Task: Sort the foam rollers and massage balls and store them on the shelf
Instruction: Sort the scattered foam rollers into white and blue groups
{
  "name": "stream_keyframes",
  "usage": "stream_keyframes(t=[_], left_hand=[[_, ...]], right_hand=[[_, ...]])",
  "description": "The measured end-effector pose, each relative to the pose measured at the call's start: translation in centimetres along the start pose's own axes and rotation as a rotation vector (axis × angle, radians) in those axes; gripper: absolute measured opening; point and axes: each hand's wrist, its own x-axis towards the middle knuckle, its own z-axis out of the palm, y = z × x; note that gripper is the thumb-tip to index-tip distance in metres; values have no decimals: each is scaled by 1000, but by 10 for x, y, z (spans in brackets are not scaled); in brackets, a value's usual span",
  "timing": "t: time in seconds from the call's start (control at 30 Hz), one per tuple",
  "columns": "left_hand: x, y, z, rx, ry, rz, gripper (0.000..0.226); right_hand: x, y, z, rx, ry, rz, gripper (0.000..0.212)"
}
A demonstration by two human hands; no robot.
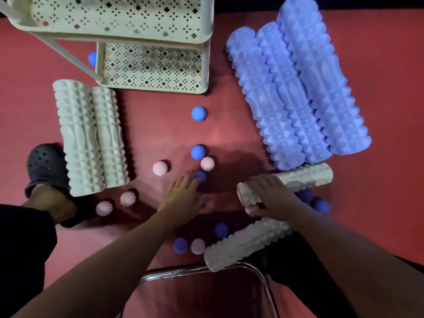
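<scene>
Your right hand (pixel 269 195) grips a cream foam roller (pixel 298 180), lying just below three blue rollers (pixel 296 97). Your left hand (pixel 183 196) reaches flat, fingers spread, touching a blue massage ball (pixel 201 176) (partly hidden). Pink and blue balls lie scattered on the red floor (pixel 378 191); the shelf (pixel 151 67) stands beyond.

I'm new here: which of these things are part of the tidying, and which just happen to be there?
Part of the job: blue rollers, pale rollers, spiky balls, shelf, roller under the right hand.

Just there: black shoe, chrome frame.
</scene>
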Motion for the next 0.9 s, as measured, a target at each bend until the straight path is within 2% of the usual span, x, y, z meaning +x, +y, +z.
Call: stream_keyframes(t=[0.1, 0.23, 0.33, 0.43, 0.5, 0.63, 0.73, 0.83, 0.9], left_hand=[[2, 9, 0, 19, 14, 40, 61], [4, 11, -1, 34, 41, 64, 60], [2, 11, -3, 32, 35, 73, 60], [-3, 10, -5, 50, 37, 74, 59], [-7, 6, -7, 58, 40, 75, 58], [-16, 2, -20, 50, 42, 79, 59], [-23, -4, -34, -9, 50, 42, 62], [-33, -11, -54, -325, 196, -164, 57], [-40, -12, -80, -621, 325, -371, 51]], right_hand=[[-4, -19, 12, -55, 85, -264, 83], [-14, -28, 16, -121, 60, -425, 72], [-18, -33, 21, -140, -207, -463, 78], [-22, -36, 22, -77, -554, -231, 87], [-22, -37, 21, -48, -654, -156, 89], [-19, -41, 6, -26, -577, -141, 84], [-22, -45, -22, 49, -451, -72, 77], [-27, -55, -67, 145, -291, 15, 79], [-32, -72, -97, 328, -153, 130, 75]])
